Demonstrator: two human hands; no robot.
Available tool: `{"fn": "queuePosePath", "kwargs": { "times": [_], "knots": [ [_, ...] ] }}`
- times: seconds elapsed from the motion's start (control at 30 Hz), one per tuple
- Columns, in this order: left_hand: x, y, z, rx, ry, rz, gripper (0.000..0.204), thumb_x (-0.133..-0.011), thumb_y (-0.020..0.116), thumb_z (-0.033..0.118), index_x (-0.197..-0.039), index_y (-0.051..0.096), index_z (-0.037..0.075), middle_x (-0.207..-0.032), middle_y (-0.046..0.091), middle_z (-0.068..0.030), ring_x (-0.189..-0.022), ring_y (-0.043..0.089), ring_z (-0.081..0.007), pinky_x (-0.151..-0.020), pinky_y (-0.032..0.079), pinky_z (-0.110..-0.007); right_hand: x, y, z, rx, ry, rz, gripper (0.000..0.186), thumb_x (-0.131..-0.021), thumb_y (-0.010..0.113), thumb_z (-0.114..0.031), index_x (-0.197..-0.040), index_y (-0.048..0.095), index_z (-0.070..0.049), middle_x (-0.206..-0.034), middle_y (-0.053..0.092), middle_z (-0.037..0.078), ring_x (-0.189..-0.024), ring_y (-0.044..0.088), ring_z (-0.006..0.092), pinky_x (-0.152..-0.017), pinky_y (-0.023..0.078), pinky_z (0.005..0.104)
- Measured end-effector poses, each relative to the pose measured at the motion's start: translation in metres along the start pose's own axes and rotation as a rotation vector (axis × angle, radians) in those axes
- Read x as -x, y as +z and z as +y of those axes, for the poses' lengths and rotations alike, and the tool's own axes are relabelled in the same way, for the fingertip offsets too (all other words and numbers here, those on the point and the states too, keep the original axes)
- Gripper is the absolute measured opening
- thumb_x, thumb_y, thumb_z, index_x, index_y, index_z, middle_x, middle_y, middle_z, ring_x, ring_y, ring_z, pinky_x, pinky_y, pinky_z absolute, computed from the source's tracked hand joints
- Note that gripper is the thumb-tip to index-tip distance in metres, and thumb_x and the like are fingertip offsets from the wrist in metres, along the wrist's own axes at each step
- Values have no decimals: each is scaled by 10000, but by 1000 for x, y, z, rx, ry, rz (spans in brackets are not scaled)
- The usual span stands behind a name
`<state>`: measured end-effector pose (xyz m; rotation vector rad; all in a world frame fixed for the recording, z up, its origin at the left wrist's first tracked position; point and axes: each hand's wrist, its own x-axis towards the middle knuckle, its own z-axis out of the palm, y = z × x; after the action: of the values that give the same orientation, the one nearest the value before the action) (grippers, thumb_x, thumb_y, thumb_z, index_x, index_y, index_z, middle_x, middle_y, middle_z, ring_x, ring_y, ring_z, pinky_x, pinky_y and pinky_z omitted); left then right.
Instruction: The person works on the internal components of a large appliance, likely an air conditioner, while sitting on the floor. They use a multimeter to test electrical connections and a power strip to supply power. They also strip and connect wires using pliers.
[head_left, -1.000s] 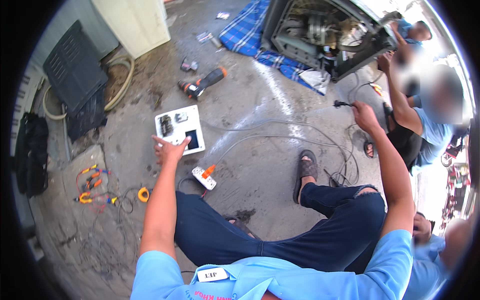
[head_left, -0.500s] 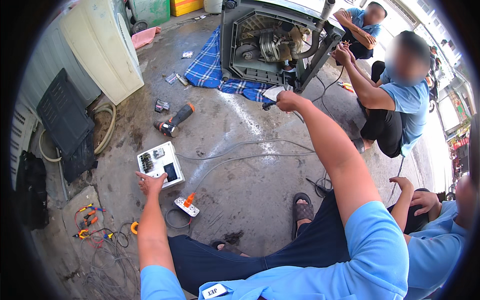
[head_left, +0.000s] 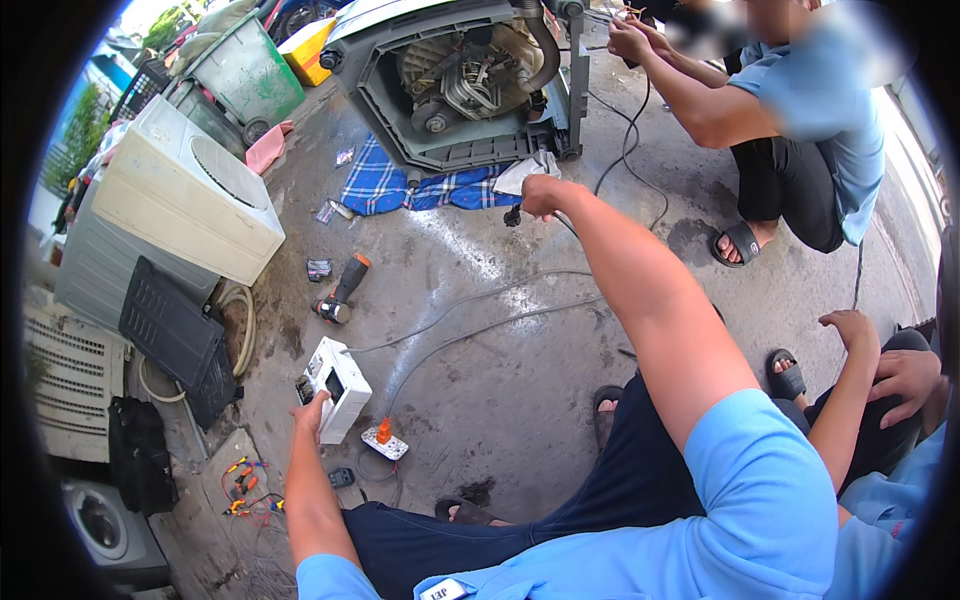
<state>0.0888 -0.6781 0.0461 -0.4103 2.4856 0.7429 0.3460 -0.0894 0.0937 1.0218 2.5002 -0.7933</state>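
Note:
My left hand grips the edge of a white electrical box, which is tipped up on its side with its front turned to the left. Small dark parts show at the front's edge; the rest is turned away. My stretched-out right hand is closed round a grey cable, and a black plug pokes out beside the fist. Just beyond that hand, a washing machine lies with its open underside facing me, motor and drain hose exposed. Under it is a blue plaid cloth with a white sheet.
A cordless drill lies beyond the box. Nearer are a power strip with an orange plug, a small dark device and tangled clip leads. A crouching co-worker handles wires; another sits at right. White panels stand left.
The white box, flat on the ground before, is now tipped up in my left hand. The view has swung, and the right hand still holds the cable and plug.

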Motion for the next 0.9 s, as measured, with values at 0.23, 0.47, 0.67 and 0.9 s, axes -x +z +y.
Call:
{"fn": "queuePosePath", "kwargs": {
  "times": [0.23,0.47,0.67,0.9],
  "knots": [
    [59,-15,21,-45,253,-9,1345,-619,796,479,-1519,-34,-78,-1505,268,-335,-1343,406,-410,-1055,387,-498,-26,18,20,-569,215,62,234,-893,516,-170,-931,653,16,-726,638,169,-569,601,261,-510,471,439],
    [188,58,65,148,395,-379,1265,-679,790,455,-1534,-13,-18,-1465,331,-324,-1340,401,-397,-1084,341,-515,-45,42,37,-943,363,99,130,-923,494,-170,-912,600,-96,-671,545,74,-497,470,167,-473,420,351],
    [210,176,52,-104,601,-290,1340,-640,843,518,-1512,10,-66,-1433,332,-375,-1338,401,-421,-1113,345,-415,-67,21,57,-950,358,157,314,-908,612,-313,-884,647,-2,-738,623,109,-547,578,186,-455,430,328],
    [241,245,59,-439,433,7,1359,-602,834,529,-1524,-12,-1,-1343,342,-291,-1212,403,-459,-1019,357,-559,-21,-16,2,-238,-344,223,467,-798,745,-440,-1000,734,-18,-1011,714,168,-985,658,293,-880,502,392]
  ]
}}
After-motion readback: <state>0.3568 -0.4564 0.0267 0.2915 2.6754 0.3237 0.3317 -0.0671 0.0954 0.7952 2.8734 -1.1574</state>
